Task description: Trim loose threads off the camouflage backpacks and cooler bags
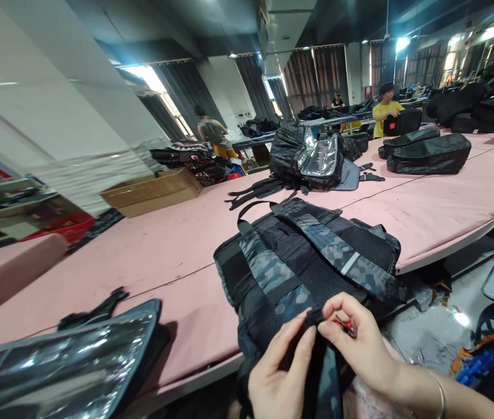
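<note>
A black backpack [312, 265] with grey-blue camouflage shoulder straps lies at the table's near edge, back panel facing up. Over its lower end, my left hand [284, 364] pinches a short piece of black webbing [314, 317] between thumb and fingers. My right hand [362, 340] is closed at the other end of that webbing, thumb and forefinger together. A small red and dark object [346, 326] shows within the right hand's curled fingers; its kind is not clear. Part of the backpack is hidden behind both hands.
A pink-covered table [163, 244] stretches across. Silver-lined material [63, 361] lies at left front, a silver-lined bag [308, 154] farther back, black cases [430, 154] at right. A cardboard box [153, 192] stands at the left edge. A person in yellow [386, 110] handles a black bag.
</note>
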